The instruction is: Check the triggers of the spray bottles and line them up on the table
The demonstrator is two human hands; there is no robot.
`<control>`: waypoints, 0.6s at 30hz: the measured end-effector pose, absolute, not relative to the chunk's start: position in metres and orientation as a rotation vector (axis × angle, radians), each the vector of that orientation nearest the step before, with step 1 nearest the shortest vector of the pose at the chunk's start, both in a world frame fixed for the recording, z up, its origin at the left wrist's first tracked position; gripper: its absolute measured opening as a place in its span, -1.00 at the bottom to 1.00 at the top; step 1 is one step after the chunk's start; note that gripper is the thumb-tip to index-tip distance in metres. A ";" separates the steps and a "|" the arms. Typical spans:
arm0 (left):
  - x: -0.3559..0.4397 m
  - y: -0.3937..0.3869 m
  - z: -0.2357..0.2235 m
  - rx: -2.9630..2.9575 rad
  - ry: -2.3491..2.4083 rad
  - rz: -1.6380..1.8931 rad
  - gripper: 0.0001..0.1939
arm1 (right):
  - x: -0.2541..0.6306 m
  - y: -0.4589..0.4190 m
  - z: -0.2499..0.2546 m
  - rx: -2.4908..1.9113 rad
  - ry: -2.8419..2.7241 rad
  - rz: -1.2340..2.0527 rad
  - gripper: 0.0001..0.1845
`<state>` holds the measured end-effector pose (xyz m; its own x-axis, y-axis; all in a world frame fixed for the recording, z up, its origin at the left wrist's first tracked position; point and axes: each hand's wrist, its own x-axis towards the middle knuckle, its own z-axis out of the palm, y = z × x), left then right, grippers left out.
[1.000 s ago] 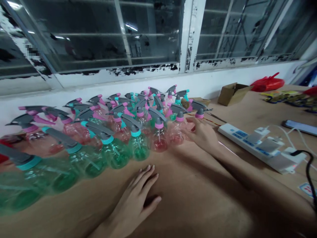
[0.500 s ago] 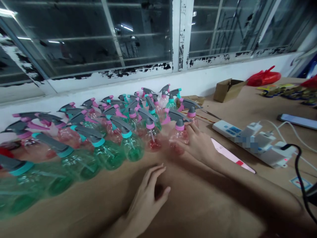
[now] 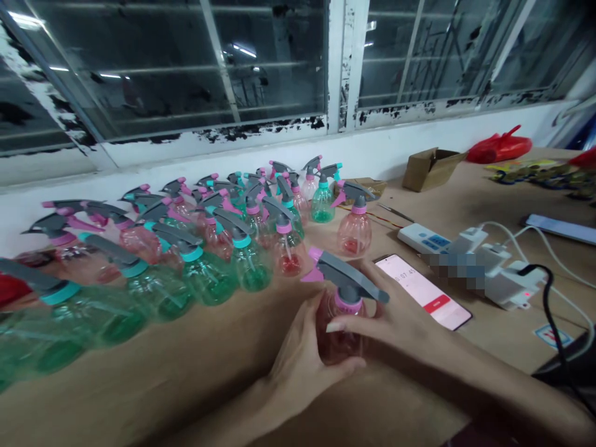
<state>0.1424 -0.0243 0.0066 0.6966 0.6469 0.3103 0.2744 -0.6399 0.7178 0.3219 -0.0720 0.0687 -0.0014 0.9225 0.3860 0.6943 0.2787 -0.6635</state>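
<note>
Between both hands, close to me, is a clear pink spray bottle with a grey and pink trigger head. My left hand wraps the near left side of its body. From the right, my right hand grips it just below the pink collar, thumb across the front. Another pink spray bottle stands upright beyond my right hand. A pink spray bottle and a green spray bottle are at the front of the group to the left. The held bottle's underside is hidden by my fingers.
Several more green and pink bottles fill the left, such as a green spray bottle. On the right lie a lit phone, a power strip with plugs and cables, and a second phone. Further back are an open cardboard box and a red bag.
My right hand has brought the pink spray bottle from beside the group toward me. My left hand, open before, has closed round its body. The phone on the right is now more fully visible.
</note>
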 end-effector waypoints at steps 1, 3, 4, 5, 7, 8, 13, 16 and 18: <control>0.140 -0.025 0.008 2.277 0.711 0.733 -0.02 | 0.323 -0.069 0.072 -1.376 -1.724 0.508 -0.47; 0.137 -0.027 0.010 2.317 0.722 0.724 -0.01 | 0.321 -0.062 0.077 -1.205 -1.678 0.663 -0.43; 0.136 -0.028 0.011 2.331 0.720 0.719 0.00 | 0.319 -0.059 0.080 -1.152 -1.672 0.682 -0.44; 0.136 -0.028 0.013 2.339 0.713 0.714 0.00 | 0.315 -0.057 0.082 -1.120 -1.669 0.678 -0.48; 0.134 -0.026 0.015 2.342 0.687 0.708 0.01 | 0.307 -0.055 0.087 -1.093 -1.660 0.667 -0.60; 0.133 -0.025 0.016 2.337 0.674 0.707 0.00 | 0.302 -0.055 0.090 -1.080 -1.641 0.677 -0.65; 0.126 -0.018 0.016 2.311 0.659 0.718 -0.06 | 0.286 -0.049 0.096 -1.000 -1.528 0.871 -0.67; 0.121 -0.014 0.015 2.303 0.691 0.706 -0.10 | 0.283 -0.042 0.094 -1.015 -1.569 0.957 -0.66; 0.118 -0.013 0.015 2.283 0.700 0.692 -0.11 | 0.281 -0.038 0.093 -1.033 -1.614 0.904 -0.70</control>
<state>0.1182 -0.0130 0.0148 0.7190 0.6331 0.2867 0.2937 -0.6506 0.7003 0.2809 -0.0376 0.0926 -0.1596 0.9289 0.3341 0.2009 0.3620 -0.9103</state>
